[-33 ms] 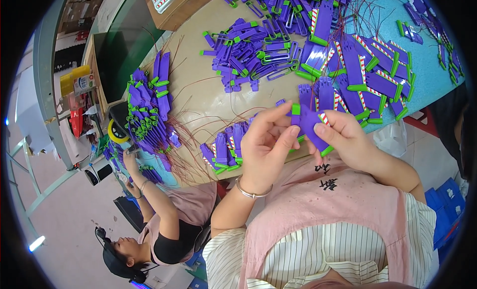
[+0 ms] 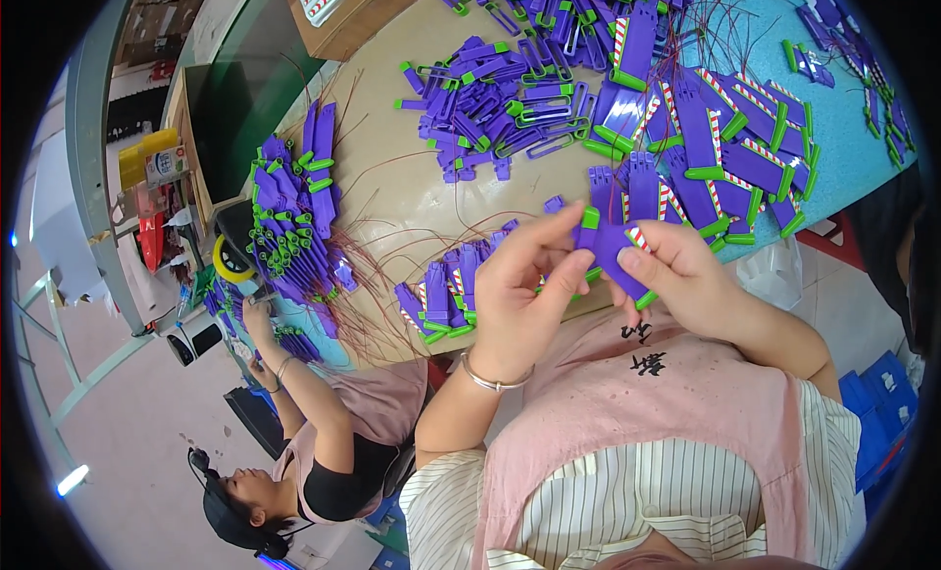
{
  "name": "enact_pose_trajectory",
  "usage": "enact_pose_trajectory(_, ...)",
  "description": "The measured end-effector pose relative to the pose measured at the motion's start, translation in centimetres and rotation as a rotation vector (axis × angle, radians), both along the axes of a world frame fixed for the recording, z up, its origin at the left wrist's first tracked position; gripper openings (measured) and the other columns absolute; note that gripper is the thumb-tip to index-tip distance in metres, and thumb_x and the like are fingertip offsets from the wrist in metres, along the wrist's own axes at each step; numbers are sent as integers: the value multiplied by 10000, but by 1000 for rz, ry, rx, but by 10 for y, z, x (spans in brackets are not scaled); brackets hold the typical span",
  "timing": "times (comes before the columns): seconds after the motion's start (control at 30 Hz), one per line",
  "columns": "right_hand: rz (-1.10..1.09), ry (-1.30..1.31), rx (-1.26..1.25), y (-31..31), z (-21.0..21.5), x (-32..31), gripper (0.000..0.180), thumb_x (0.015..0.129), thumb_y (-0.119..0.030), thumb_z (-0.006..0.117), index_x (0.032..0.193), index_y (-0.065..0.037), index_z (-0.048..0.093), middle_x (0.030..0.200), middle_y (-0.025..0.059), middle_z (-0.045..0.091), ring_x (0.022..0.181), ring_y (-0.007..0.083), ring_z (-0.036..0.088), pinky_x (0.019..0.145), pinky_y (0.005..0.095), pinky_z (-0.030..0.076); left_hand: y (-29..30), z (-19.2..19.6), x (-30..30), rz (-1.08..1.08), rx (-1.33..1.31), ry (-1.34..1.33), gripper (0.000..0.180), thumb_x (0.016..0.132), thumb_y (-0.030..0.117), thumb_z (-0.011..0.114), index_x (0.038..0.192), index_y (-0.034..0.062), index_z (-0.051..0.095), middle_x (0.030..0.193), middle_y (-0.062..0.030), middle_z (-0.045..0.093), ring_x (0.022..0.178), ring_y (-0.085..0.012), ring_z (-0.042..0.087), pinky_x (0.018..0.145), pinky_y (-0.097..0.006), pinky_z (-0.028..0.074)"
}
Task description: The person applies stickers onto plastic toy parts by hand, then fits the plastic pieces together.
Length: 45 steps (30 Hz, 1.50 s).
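Note:
In front of my chest, my right hand [image 2: 678, 272] pinches a flat purple plastic part [image 2: 614, 245] with a green end and a red-and-white striped edge. My left hand [image 2: 521, 294] grips a small purple clip piece [image 2: 588, 233] with a green tip between thumb and fingers. The clip lies against the left side of the flat part; whether they are joined cannot be seen. Just beyond my hands lie several striped purple parts [image 2: 642, 188]. A row of similar parts [image 2: 438, 294] sits by the table edge, left of my left hand.
A heap of purple-and-green clips [image 2: 510, 99] covers the middle of the table [image 2: 392, 193]. Striped parts [image 2: 750, 158] are piled to the right on a blue mat [image 2: 843, 129]. Thin red wires trail across. At left, a co-worker [image 2: 333, 423] handles parts beside another pile [image 2: 294, 207].
The clip and the flat part have tilted very slightly and shifted a little to the right in my hands. Both hands keep their grip.

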State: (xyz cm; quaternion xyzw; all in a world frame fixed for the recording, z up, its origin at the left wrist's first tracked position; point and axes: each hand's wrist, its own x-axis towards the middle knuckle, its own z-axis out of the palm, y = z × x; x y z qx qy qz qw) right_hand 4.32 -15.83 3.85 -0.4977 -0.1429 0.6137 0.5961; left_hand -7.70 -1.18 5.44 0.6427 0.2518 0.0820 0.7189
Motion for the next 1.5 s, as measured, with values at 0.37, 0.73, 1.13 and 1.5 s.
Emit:
enact_pose_trajectory(0.37, 103, -649, 130, 15, 11, 2, 789, 756, -40, 684, 1441, -101, 297, 1035, 180, 607, 873, 321, 607, 769, 395, 478, 4, -5, 7, -262, 286, 202, 173, 778, 114, 716, 763, -1, 588, 723, -85, 560, 674, -178, 538, 617, -298, 425)
enact_pose_trajectory(0.73, 71, -690, 147, 3, 1, 1, 327, 892, -120, 560, 1183, 27, 548, 971, 181, 601, 944, 328, 579, 813, 386, 455, 54, -18, 19, -63, 99, -118, 572, 1014, 265, 337, 506, 35, 468, 602, -94, 502, 602, -204, 477, 644, -327, 406)
enact_pose_trajectory(1.13, 347, -451, 58, -1, 3, 2, 207, 757, -104, 717, 786, -16, 532, 755, 112, 555, 711, 256, 562, 644, 346, 427, 62, -60, 25, -128, 1212, 307, 258, 824, 93, 640, 1025, 34, 490, 760, -140, 601, 699, -325, 594, 598, -408, 480)
enact_pose_trajectory(1.5, 241, -117, -14, 3, 4, 0, 113, 898, 26, 534, 971, 31, 448, 861, 97, 623, 805, 108, 626, 678, 250, 495, 60, -53, 21, -71, 1225, 332, 235, 815, 116, 656, 999, 42, 531, 829, -141, 583, 761, -321, 579, 637, -409, 474)
